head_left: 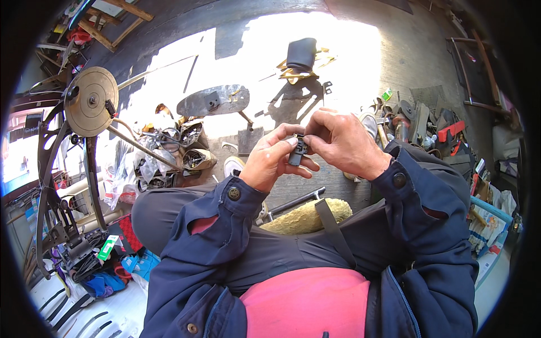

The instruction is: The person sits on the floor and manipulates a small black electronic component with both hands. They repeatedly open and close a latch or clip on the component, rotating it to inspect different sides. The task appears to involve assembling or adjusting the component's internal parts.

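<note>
Between my hands, above my lap, is a small dark part with a blocky body and some metal on its upper end; its exact kind is too small to make out. My left hand grips it from the left, thumb pressed on its top and fingers curled behind. From the right, my right hand pinches at the part's upper end with thumb and forefinger. Whether a smaller piece sits in that pinch is hidden by the fingers.
A hand-cranked machine with a large round wheel stands at my left. Ahead are an oval metal plate and a dark seat. Tools and scraps lie at the right. A yellow fuzzy roll lies by my lap.
</note>
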Demonstrator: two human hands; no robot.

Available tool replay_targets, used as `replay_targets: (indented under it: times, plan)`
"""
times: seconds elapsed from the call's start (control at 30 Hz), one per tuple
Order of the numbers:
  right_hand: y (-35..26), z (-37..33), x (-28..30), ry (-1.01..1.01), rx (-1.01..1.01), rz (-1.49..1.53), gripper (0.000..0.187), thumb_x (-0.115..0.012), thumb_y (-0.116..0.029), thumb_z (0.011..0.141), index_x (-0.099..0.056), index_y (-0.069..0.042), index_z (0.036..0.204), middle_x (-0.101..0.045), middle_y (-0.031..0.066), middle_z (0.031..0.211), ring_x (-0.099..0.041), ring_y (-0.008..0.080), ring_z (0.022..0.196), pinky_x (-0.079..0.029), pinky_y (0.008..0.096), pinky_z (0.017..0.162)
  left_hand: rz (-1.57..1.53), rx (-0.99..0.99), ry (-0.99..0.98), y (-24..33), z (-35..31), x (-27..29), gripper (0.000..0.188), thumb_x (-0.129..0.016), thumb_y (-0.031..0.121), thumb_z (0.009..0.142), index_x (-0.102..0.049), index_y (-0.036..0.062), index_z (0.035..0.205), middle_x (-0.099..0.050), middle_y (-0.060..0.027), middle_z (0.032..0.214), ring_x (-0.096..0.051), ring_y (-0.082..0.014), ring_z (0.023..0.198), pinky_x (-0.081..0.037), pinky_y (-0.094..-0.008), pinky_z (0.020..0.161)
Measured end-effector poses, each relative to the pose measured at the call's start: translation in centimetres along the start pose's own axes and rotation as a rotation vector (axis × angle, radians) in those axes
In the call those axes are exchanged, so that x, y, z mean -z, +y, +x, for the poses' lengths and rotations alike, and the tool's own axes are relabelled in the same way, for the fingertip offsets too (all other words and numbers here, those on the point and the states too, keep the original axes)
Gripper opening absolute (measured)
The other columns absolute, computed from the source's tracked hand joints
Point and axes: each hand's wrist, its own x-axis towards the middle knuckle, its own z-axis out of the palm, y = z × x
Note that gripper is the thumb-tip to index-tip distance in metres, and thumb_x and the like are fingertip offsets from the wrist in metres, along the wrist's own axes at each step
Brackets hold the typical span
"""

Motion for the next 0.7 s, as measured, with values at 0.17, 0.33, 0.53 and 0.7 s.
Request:
replay_targets:
  times: [0.17, 0.33, 0.53, 0.7]
  plan:
    - [0.02, -0.02, -0.07, -0.009, -0.007, 0.011, 0.016, -0.073, -0.01, 0.09, -0.072, 0.004, 0.098, -0.072, 0.0191, 0.09, -0.074, 0.0335, 0.083, -0.058, 0.0419, 0.077, 0.013, -0.005, 0.022, -0.08, -0.01, 0.04, 0.041, -0.048, 0.017, 0.11, -0.046, 0.0001, 0.147, -0.073, -0.0223, 0.118, -0.078, -0.038, 0.101, -0.067, -0.0488, 0.088]
    - [0.15, -0.01, -0.09, -0.018, -0.027, 0.077, 0.016, -0.074, -0.01, 0.092, -0.072, 0.004, 0.099, -0.073, 0.0188, 0.089, -0.074, 0.0315, 0.082, -0.058, 0.0414, 0.077, 0.024, -0.006, 0.029, -0.05, 0.04, 0.11, 0.039, -0.048, 0.017, 0.11, -0.046, 0.0006, 0.146, -0.073, -0.0225, 0.118, -0.078, -0.0369, 0.1, -0.067, -0.0478, 0.087]
    - [0.27, -0.07, -0.17, -0.025, -0.067, 0.135, 0.017, -0.075, -0.011, 0.093, -0.072, 0.004, 0.099, -0.074, 0.0193, 0.087, -0.075, 0.0288, 0.079, -0.058, 0.0393, 0.074, 0.058, -0.018, 0.054, -0.14, 0.0, 0.08, 0.039, -0.047, 0.016, 0.11, -0.047, 0.001, 0.146, -0.073, -0.0221, 0.117, -0.079, -0.0365, 0.1, -0.067, -0.0476, 0.087]
    - [0.43, -0.08, -0.28, -0.009, -0.061, 0.124, 0.017, -0.074, -0.012, 0.093, -0.072, 0.004, 0.099, -0.074, 0.0195, 0.087, -0.075, 0.0287, 0.078, -0.058, 0.0386, 0.074, 0.059, -0.019, 0.045, -0.11, 0.02, 0.05, 0.04, -0.046, 0.015, 0.109, -0.046, 0.0011, 0.147, -0.073, -0.0222, 0.116, -0.079, -0.037, 0.1, -0.067, -0.0478, 0.088]
